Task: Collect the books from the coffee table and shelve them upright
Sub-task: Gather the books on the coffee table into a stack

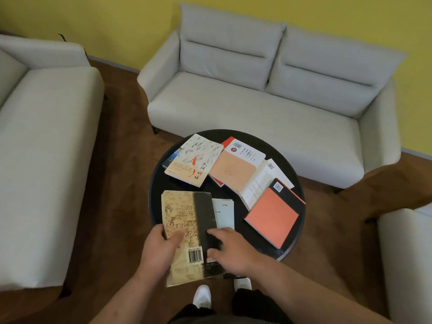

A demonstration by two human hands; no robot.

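Note:
Several books lie on a round black coffee table (236,134). My left hand (161,249) grips the left edge of a tan map-covered book (180,211) with a dark band and a barcode, held over the table's near edge. My right hand (231,249) rests on the dark band of that same book, fingers spread. A pale blue book (225,212) lies partly under it. Farther back lie a white book with red fish (195,160), a peach-covered book (232,171) over a red one, a white open book (258,183) and an orange-and-black book (272,217).
A grey two-seat sofa (268,99) stands behind the table against a yellow wall. Another grey sofa (44,148) is on the left and a grey seat (406,253) at the right. Brown carpet surrounds the table. My white shoes (203,295) show below.

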